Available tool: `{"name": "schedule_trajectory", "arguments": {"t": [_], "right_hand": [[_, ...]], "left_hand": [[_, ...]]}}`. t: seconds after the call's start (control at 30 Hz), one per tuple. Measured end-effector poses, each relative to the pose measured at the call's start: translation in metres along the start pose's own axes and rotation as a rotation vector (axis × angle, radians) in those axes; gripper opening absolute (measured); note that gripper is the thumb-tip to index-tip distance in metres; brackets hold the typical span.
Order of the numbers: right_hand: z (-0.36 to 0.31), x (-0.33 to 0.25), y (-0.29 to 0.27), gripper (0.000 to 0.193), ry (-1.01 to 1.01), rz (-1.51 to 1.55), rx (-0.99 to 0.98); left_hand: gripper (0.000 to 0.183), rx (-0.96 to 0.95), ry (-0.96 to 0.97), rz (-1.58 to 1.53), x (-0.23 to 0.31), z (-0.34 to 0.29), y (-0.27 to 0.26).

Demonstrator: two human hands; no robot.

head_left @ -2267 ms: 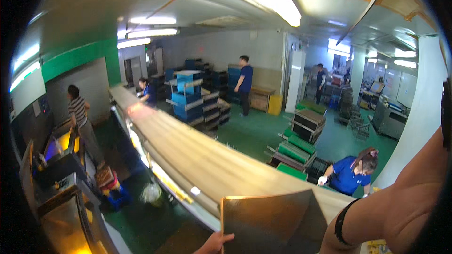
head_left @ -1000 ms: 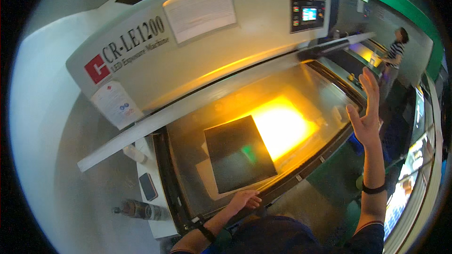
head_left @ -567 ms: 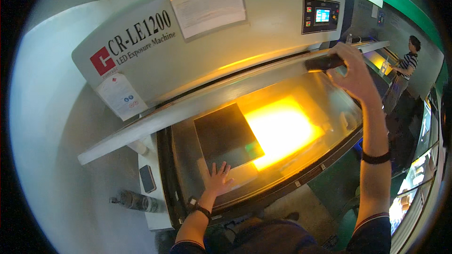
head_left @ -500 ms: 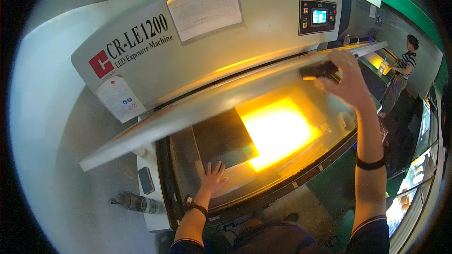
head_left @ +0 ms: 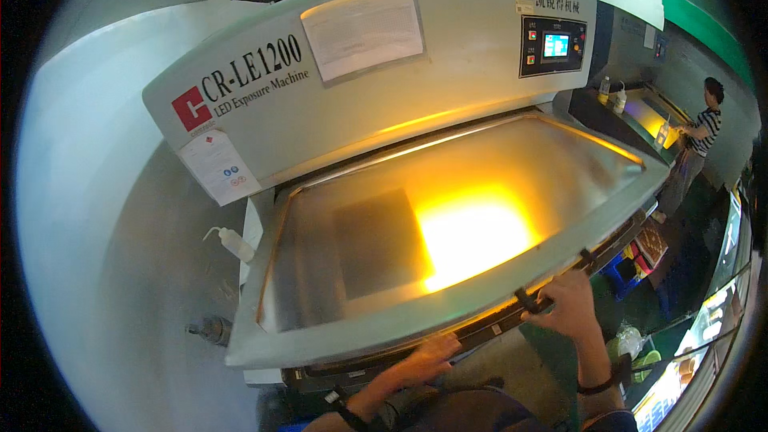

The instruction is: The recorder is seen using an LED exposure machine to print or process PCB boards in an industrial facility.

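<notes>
The pale framed lid (head_left: pixel 384 344) of a large grey exposure machine lies lowered over the lit bed, a thin yellow-lit gap showing along its front. Through its cloudy sheet show a dark rectangle (head_left: pixel 376 244) and a bright yellow-white glow (head_left: pixel 472 236). My right hand (head_left: pixel 570 304) is closed round a black handle (head_left: pixel 528 300) on the front edge of the lid. Beside the front edge, left of that handle, my left hand (head_left: pixel 428 356) holds nothing visible, its fingers stretched out toward the right. Its fingertips are partly blurred.
A control panel with a small screen (head_left: pixel 556 46) is on the machine's upper right. Papers hang on its front. At the left stand a white squeeze bottle (head_left: pixel 232 244) and a dark bottle (head_left: pixel 214 330). A person (head_left: pixel 706 132) works at another lit table at the far right.
The raised lid has come down over the bed, my right hand moving down with it. My left hand has left the bed's surface and shifted toward me and right, to the front edge.
</notes>
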State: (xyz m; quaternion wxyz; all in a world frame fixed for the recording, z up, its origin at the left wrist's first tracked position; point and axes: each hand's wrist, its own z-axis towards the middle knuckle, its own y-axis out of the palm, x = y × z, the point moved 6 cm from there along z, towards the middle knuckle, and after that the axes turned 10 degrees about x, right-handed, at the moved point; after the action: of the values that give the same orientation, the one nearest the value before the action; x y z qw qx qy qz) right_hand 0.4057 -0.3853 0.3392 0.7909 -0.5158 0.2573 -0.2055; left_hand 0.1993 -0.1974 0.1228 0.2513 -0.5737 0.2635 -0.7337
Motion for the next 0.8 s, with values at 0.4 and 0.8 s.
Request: {"name": "schedule_trajectory", "arguments": {"t": [0.4, 0.8], "right_hand": [[-0.121, 0.057, 0.256, 0.063, 0.027, -0.258, -0.824], [-0.129, 0.062, 0.265, 0.062, -0.005, -0.205, -0.681]], "left_hand": [[0.068, 0.041, -0.441, 0.489, -0.114, 0.095, -0.049], [0.081, 0.243, -0.581, 0.839, -0.178, 0.031, -0.041]]}}
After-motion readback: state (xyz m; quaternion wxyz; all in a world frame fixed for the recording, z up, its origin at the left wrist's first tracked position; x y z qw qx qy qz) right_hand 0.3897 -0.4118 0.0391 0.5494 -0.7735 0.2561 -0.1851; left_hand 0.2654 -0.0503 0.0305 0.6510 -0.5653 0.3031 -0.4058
